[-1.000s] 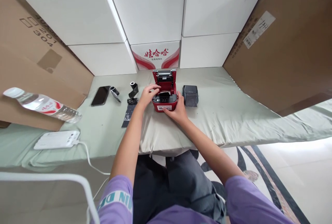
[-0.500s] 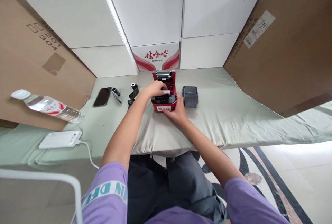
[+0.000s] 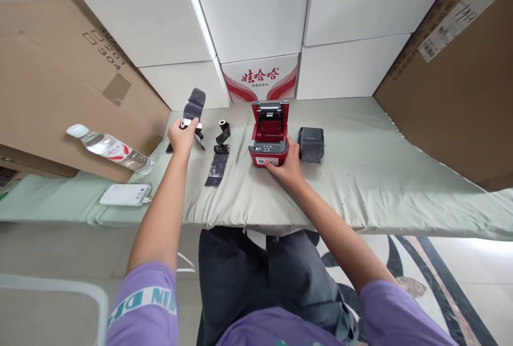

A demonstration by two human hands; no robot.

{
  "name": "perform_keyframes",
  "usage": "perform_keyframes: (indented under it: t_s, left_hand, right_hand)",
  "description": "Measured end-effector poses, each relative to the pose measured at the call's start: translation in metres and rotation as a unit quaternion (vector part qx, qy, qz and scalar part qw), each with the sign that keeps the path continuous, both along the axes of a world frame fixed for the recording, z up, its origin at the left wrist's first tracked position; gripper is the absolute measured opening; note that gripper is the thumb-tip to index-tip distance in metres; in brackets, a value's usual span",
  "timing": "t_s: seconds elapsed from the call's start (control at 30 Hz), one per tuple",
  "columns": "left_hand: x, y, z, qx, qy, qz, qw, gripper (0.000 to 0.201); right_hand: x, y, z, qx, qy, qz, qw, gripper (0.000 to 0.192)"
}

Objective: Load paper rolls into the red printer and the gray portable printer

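1. By the left hand (image 3: 181, 137), a small roll (image 3: 186, 124) with a white core is gripped at the fingertips, above the desk (image 3: 352, 175).
2. A dark strip (image 3: 195, 102) is extended from this roll, on the far side of the hand.
3. The right hand (image 3: 289, 168) is clasped around the right side of the red device (image 3: 259, 148), with the thumb laid on its front, near the white label. The device is thus placed directly to the left of this hand, touching it, and well apart from the left hand.
4. The lid (image 3: 270, 113) of the device is raised.
5. Between the left hand and the device, two dark rolls (image 3: 223, 131) are placed one behind the other; from the nearer one, a black piece (image 3: 217, 170) is spread toward the near edge.
6. A dark block (image 3: 311, 144) is set just beside the right hand, on its right.
7. Farther left, a water bottle (image 3: 114, 149) and a white power bank (image 3: 125, 194) are seen.
8. Behind, white boxes (image 3: 256, 14) are stacked.
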State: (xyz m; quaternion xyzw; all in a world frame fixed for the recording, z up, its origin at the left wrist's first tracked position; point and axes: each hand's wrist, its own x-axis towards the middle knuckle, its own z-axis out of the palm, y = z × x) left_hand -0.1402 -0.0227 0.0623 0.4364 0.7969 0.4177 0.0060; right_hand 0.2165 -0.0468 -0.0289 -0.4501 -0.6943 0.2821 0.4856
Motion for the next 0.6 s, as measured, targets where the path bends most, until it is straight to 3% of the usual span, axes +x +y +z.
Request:
perform_keyframes:
  t_s: [0.07, 0.13, 0.33, 0.43, 0.5, 0.6]
  left_hand:
    - [-0.005, 0.003, -0.001, -0.045, 0.039, 0.063, 0.996, 0.038]
    - [-0.003, 0.009, -0.005, -0.099, 0.067, 0.082, 0.989, 0.041]
    - [0.010, 0.028, -0.031, -0.224, 0.230, -0.005, 0.947, 0.052]
    - [0.013, 0.027, -0.034, -0.261, 0.258, -0.029, 0.930, 0.054]
    - [0.016, 0.021, -0.030, -0.241, 0.254, -0.018, 0.937, 0.055]
    - [0.021, 0.004, -0.022, -0.134, 0.252, 0.030, 0.958, 0.049]
  right_hand:
    - [0.000, 0.000, 0.001, 0.000, 0.004, 0.002, 1.000, 0.112]
    - [0.000, 0.000, 0.000, 0.003, 0.006, 0.005, 1.000, 0.111]
    - [0.000, 0.001, -0.001, 0.004, 0.005, 0.006, 1.000, 0.112]
    - [0.000, 0.001, -0.001, 0.002, 0.004, 0.009, 1.000, 0.111]
    - [0.000, 0.001, -0.001, 0.000, 0.003, 0.008, 1.000, 0.111]
    - [-0.001, 0.002, -0.003, 0.001, 0.002, 0.006, 1.000, 0.111]
